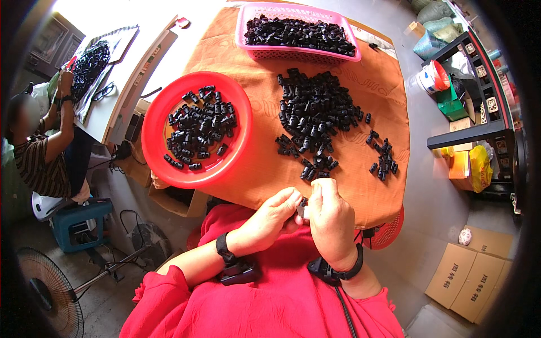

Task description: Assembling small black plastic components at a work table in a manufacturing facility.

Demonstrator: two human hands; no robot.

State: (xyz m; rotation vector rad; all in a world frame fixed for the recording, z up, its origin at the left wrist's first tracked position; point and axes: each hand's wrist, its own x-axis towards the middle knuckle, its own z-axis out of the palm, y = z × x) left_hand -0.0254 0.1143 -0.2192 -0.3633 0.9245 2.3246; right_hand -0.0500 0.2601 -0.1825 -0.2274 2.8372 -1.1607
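In front of my red top, both hands meet at the near edge of the table. Thumb and fingers of my left hand (269,218) pinch a small black plastic fitting (304,201), mostly covered by the fingers. My right hand (332,222) is closed right beside it, fingertips curled inward; what it grips is hidden. A greyish bit shows between the two hands, too small to name. Just beyond them lies a heap of black fittings (315,110) on the orange cloth (256,169). To its right is a smaller loose group of black pieces (385,160).
A round red tray (152,127) with black fittings stands at the left. At the far side is a pink basket (304,55) full of black pieces. A co-worker (48,141) sits left at another table. A fan (51,293) stands lower left; cardboard boxes (468,276) lie right.
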